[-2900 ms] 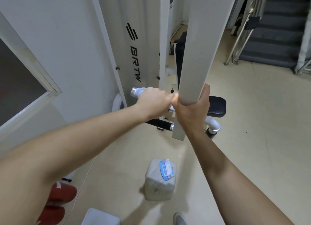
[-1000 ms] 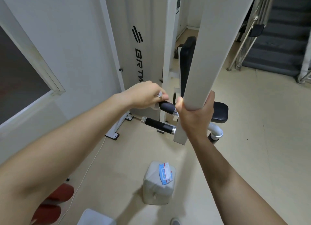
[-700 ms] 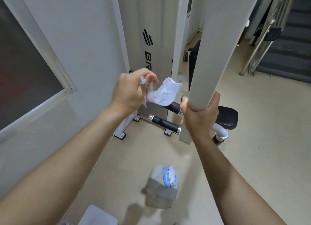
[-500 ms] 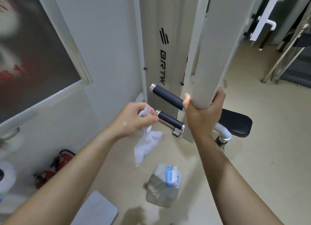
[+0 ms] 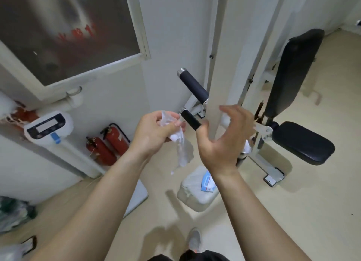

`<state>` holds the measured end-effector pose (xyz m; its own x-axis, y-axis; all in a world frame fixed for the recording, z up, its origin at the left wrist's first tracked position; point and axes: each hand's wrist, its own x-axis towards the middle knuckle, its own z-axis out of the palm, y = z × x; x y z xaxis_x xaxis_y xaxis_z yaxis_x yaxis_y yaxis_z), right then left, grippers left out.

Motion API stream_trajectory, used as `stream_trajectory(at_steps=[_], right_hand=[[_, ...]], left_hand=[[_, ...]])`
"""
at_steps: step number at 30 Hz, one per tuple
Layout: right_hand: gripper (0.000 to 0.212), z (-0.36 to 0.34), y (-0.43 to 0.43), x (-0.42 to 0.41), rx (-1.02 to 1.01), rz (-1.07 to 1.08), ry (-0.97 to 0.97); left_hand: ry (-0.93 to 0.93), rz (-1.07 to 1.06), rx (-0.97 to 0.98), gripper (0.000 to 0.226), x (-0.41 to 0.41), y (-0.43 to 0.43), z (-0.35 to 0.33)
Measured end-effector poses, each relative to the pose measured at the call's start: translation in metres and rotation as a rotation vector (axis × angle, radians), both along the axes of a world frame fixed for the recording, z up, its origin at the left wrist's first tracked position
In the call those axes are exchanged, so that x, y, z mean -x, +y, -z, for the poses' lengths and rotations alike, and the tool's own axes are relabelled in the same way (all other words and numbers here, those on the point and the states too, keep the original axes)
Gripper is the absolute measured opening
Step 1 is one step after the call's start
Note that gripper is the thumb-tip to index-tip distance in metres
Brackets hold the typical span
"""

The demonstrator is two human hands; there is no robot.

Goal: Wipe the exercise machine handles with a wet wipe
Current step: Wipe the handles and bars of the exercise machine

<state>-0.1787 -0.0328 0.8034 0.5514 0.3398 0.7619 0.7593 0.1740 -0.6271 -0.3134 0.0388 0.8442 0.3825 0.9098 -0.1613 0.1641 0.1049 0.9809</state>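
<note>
Head view: left hand (image 5: 154, 132) pinches the wet wipe (image 5: 182, 149) between thumb and fingers. The wipe is crumpled at the grip and hangs down, long axis roughly vertical, loose end toward the floor. It sits just beside the free end of the lower handle (image 5: 190, 120); can't tell if they touch.

Right hand (image 5: 224, 141) holds nothing: fingers spread and loosely curved, palm facing left, in front of the white post (image 5: 224, 55).

Both handles are black grips on the post's left side, each with its long axis diagonal and its free end pointing up-left. The upper handle (image 5: 193, 85) has a chrome cap on that end, clear of both hands.

Wipe pack (image 5: 192, 192) stands on the floor below the hands. Two fire extinguishers (image 5: 109, 143) stand against the left wall. Black seat pad (image 5: 302, 141) and backrest (image 5: 293, 71) are to the right.
</note>
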Motion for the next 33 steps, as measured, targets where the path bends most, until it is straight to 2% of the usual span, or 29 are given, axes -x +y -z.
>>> stream_trajectory(at_steps=[2, 4, 5, 8, 10, 17, 20, 23, 26, 33], right_hand=[[0.024, 0.008, -0.024, 0.015, 0.170, -0.265, 0.067], [0.024, 0.012, -0.049, 0.025, 0.399, -0.494, 0.249], [0.024, 0.014, -0.060, 0.027, 0.451, -0.568, 0.366], [0.033, 0.017, -0.094, 0.018, 0.509, -0.619, 0.691], [0.037, 0.019, -0.116, 0.006, 0.606, -0.689, 0.786], [0.009, 0.023, -0.176, -0.087, 0.802, -0.816, 0.722], [0.019, 0.027, -0.195, -0.150, 0.921, -0.874, 0.784], [0.026, 0.031, -0.209, -0.219, 0.905, -0.866, 0.895], [0.013, 0.033, -0.222, -0.293, 0.963, -0.859, 0.828], [0.019, 0.030, -0.229, -0.452, 1.106, -0.851, 0.639]], left_hand=[[-0.045, -0.028, -0.020, 0.015, 0.007, -0.025, 0.002], [-0.054, -0.063, -0.065, 0.012, 0.011, -0.050, 0.008], [-0.048, -0.080, -0.080, 0.009, 0.012, -0.062, 0.012], [-0.074, -0.110, -0.041, 0.011, 0.008, -0.100, 0.022], [-0.083, -0.130, -0.009, 0.011, 0.001, -0.125, 0.024], [0.042, -0.004, -0.018, 0.010, -0.055, -0.185, 0.025], [0.151, 0.113, -0.021, 0.017, -0.099, -0.201, 0.025], [0.193, 0.154, -0.032, 0.015, -0.160, -0.219, 0.029], [0.191, 0.097, -0.030, 0.014, -0.232, -0.230, 0.039], [0.133, -0.137, 0.003, 0.017, -0.384, -0.238, 0.074]])
